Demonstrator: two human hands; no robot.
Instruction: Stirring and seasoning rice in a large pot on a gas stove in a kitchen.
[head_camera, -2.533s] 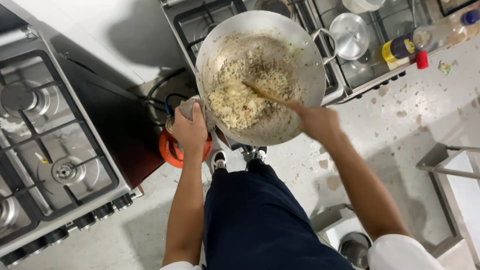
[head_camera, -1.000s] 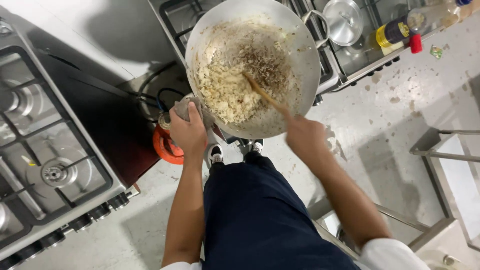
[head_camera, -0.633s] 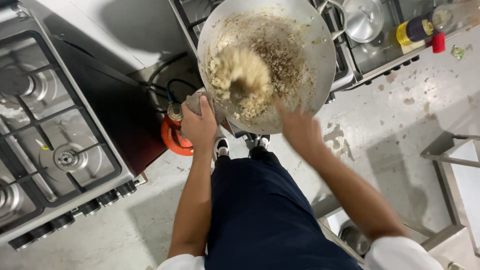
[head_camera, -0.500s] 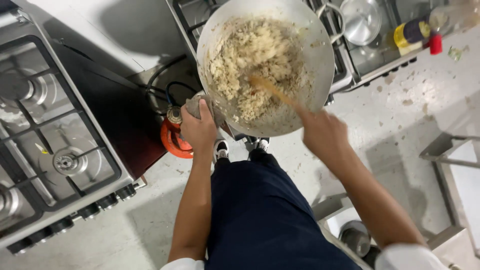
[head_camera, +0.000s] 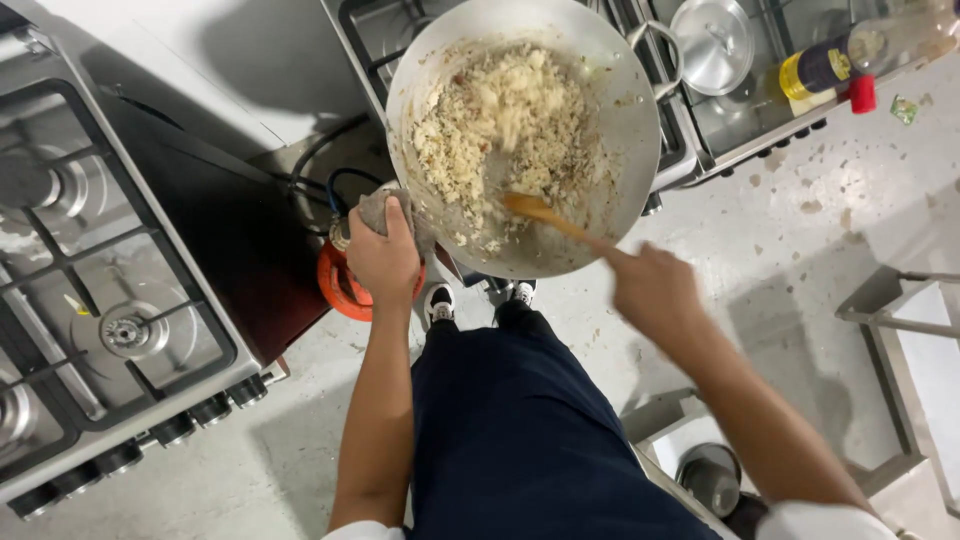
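Head view, looking straight down.

Large metal wok (head_camera: 640, 130) sitting on gas stove (head_camera: 720, 140), filled with pale rice mixture (head_camera: 500, 125) heaped toward near-left side; bare, smeared metal on right side.

Left hand (head_camera: 383, 258) closed around grey cloth (head_camera: 375, 208) at wok's near-left rim. Cloth wrapped between palm and metal, probably as heat guard; grip placed there to brace wok against stirring.

Right hand (head_camera: 652, 290) closed around handle of wooden spatula (head_camera: 545, 215), blurred. Blade down in rice near wok's middle, handle slanting back toward body, so reach stays clear of hot rim.

Second gas stove (head_camera: 90, 300) at left, burners bare. Small lidded pot (head_camera: 712, 42) and oil bottle with red cap (head_camera: 835, 65) on right part of stove, beside wok. Orange gas cylinder (head_camera: 340, 290) on floor below left hand, hoses above it.
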